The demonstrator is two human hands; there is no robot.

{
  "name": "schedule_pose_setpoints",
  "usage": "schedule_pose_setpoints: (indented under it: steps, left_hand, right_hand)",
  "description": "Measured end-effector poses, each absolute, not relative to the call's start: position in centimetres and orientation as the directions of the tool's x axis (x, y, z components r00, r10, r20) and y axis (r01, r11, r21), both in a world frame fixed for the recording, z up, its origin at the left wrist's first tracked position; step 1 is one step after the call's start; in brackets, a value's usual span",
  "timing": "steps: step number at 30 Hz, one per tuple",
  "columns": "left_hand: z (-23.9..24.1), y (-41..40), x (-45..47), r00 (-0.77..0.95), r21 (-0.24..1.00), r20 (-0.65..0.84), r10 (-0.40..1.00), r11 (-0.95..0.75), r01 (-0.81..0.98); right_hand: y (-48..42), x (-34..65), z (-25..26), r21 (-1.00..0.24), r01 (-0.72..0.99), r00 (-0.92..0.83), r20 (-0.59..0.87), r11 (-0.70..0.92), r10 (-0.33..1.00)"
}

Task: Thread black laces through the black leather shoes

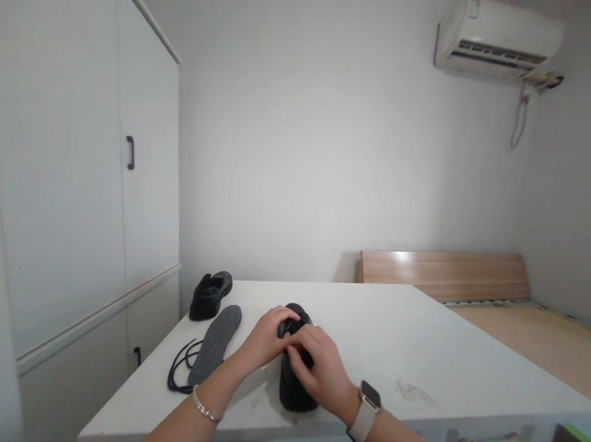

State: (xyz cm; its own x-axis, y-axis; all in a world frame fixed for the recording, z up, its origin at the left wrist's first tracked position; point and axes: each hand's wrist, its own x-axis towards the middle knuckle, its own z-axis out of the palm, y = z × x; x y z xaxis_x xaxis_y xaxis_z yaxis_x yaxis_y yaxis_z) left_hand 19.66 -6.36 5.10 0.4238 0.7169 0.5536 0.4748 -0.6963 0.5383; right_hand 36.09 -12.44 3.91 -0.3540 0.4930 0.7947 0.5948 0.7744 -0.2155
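Note:
A black shoe [296,389] stands near the front edge of the white table, its length running away from me. My left hand [268,335] reaches over it from the left, fingers curled on the upper around the lacing area. My right hand [320,366] is bent over the shoe from the right, thumb and fingers drawn together at the same spot. Whatever the right fingertips pinch is hidden. To the left lie a grey insole [215,344] and a dark shoelace [171,378], loosely looped. Beyond them a second black shoe [207,298] rests at the table's far left corner.
The white table [383,349] has a smudge [413,394] at the front right and drawers below. White cabinets [73,194] stand close on the left. At the right is a bed with a wooden headboard [443,272]; an air conditioner [502,38] hangs above.

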Motion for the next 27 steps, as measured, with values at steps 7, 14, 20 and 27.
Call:
schedule_pose_setpoints:
  steps: [7, 14, 20, 27]
  left_hand:
    - [6.1, -6.8, 21.2, 0.440, 0.486, 0.508, 0.741, -0.668, 0.564]
    - [5.6, -6.0, 21.2, 0.382, 0.593, 0.505, 0.774, -0.633, 0.498]
    - [4.6, -5.4, 20.8, 0.323, 0.711, 0.511, 0.797, -0.603, 0.361]
    - [4.8, -6.0, 20.7, 0.312, 0.824, 0.474, 0.823, -0.540, 0.173]
  right_hand:
    - [-9.2, 40.4, 4.7, -0.444, 0.592, -0.233, 0.704, 0.672, 0.671]
    - [-8.5, 39.8, 5.0, -0.495, 0.585, -0.286, 0.616, 0.642, 0.734]
    - [-8.7, 39.3, 5.4, -0.501, 0.598, -0.216, 0.651, 0.625, 0.728]
    - [-9.8, 40.5, 7.6, -0.545, 0.524, -0.066, 0.741, 0.655, 0.668]
